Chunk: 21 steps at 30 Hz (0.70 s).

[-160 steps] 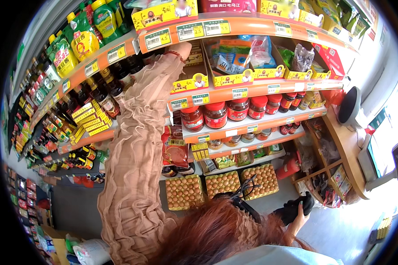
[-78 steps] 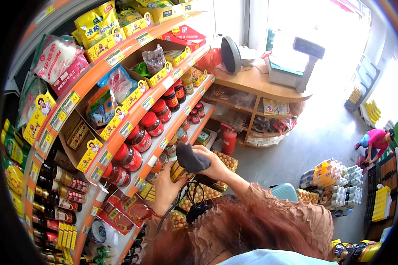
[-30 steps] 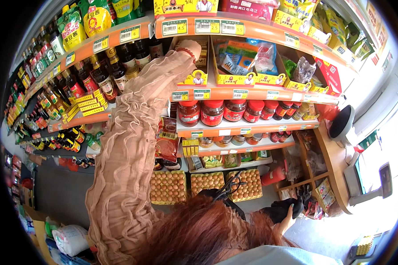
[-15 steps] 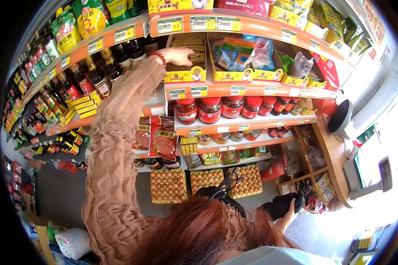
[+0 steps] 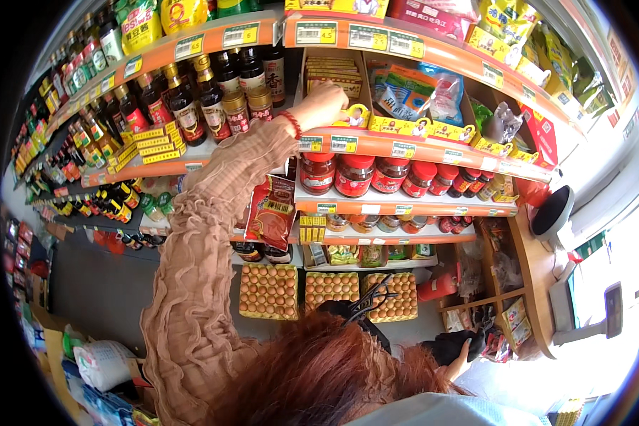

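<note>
My left hand point(image 5: 324, 105), with a red bead bracelet at the wrist, is at the front lip of a yellow display box point(image 5: 352, 115) on the upper shelf. Its fingers are curled down and closed; whatever is in them is hidden. Just behind it, small flat yellow boxes point(image 5: 335, 69) lie stacked inside the display box. Low at the right, my right hand point(image 5: 461, 362) is wrapped around a black object point(image 5: 456, 345) whose kind I cannot make out. Long reddish hair covers part of that arm.
Dark sauce bottles point(image 5: 184, 106) stand left of my left arm. Red-lidded jars point(image 5: 353, 175) line the shelf below, and a red packet point(image 5: 271, 210) hangs beside them. Egg trays point(image 5: 268, 291) sit lower down. A wooden counter point(image 5: 536, 277) borders the right.
My left hand has moved from over the stacked small boxes to the display box's front lip, its fingers now curled. The view has shifted. My right hand still holds the black object.
</note>
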Tool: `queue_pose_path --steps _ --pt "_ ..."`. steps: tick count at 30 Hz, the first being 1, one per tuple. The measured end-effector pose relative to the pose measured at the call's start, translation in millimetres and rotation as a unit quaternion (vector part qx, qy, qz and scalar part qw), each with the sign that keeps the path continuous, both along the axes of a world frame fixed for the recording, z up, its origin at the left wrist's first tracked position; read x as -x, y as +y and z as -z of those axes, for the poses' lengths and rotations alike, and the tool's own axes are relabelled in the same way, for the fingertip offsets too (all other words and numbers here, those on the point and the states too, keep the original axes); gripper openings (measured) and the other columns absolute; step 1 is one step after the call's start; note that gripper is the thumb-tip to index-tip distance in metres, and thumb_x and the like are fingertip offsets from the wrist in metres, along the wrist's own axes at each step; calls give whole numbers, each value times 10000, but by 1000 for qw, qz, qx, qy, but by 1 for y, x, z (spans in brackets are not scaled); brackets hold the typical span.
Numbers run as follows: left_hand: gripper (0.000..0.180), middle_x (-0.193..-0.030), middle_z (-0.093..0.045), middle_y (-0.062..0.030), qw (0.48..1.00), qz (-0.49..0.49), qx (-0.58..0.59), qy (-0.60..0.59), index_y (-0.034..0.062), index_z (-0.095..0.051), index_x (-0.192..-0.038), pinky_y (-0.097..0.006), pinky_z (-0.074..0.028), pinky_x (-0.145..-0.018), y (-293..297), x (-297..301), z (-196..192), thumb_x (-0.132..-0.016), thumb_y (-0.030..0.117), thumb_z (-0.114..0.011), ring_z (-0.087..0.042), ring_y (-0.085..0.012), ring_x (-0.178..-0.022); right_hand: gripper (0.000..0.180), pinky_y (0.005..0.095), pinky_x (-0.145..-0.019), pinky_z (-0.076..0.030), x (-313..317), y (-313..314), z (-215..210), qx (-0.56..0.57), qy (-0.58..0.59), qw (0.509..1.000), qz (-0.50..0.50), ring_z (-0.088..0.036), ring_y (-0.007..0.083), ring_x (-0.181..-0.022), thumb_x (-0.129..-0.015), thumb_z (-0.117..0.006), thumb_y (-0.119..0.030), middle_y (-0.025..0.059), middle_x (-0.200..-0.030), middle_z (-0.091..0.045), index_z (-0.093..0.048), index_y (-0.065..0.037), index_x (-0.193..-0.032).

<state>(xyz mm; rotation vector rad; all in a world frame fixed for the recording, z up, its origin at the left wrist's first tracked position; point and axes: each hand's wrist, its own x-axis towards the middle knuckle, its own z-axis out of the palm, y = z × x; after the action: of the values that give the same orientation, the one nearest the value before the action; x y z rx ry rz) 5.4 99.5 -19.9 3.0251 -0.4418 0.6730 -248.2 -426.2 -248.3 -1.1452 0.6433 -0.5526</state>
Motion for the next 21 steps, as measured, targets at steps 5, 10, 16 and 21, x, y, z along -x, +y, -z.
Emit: queue_pose_path --steps 5,10,16,21 --pt "191 -778 -615 -98 1000 -22 9 14 69 -646 -701 -426 -368 -810 -6 7 -5 -714 252 -701 -561 -276 -898 304 392 -549 -548 -6 -7 12 -37 -11 999 -14 -632 301 -614 -876 -554 -137 167 -837 -625 -505 -9 -1148" --pt "213 -882 -622 -91 997 -72 -36 8 125 -687 -808 -442 -373 -839 -3 26 -10 -724 321 -685 -561 -275 -923 373 393 -671 -538 -9 -8 17 17 27 997 -66 -636 286 -736 -853 -591 -208 155 -938 -626 -516 -24 -1169" --pt "368 -1090 -580 -118 950 20 151 -271 89 -608 -1068 -400 -373 -892 -11 69 4 -732 209 -700 -523 -294 -1034 393 387 -706 -523 -18 2 14 6 44 996 -75 -627 279 -770 -844 -600 -227 148 -962 -622 -518 -28 -1173" --pt "397 -1127 -549 -120 858 -153 179 -456 71 -576 -1063 -374 -396 -940 70 185 13 -682 -13 -649 -512 -295 -1067 410 382 -734 -510 -26 8 15 -9 55 994 -97 -620 274 -798 -836 -607 -243 142 -983 -618 -520 -31 -1176"
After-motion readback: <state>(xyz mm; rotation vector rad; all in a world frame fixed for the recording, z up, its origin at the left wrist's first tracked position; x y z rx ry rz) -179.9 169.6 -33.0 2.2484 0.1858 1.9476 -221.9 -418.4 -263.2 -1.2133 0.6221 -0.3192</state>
